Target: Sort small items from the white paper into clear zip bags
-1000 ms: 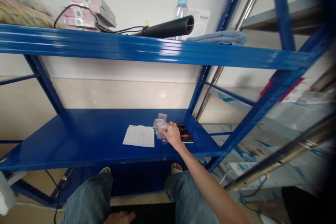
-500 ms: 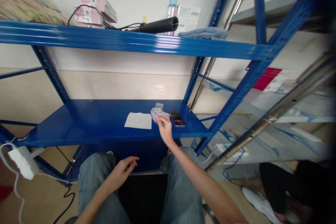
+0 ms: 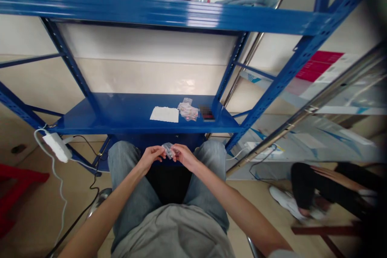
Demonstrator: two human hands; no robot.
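Your left hand [image 3: 150, 157] and right hand [image 3: 185, 156] both pinch the little clear bag [image 3: 167, 150], nearer than the blue shelf [image 3: 127, 113]!

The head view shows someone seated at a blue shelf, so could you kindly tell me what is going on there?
The seated person is holding a small clear plastic bag between the fingertips of the left hand and right hand, over the lap and just short of the shelf. What it contains is too small to tell. On the shelf, from left to right, lie a white sheet, some clear bags and a dark flat item.
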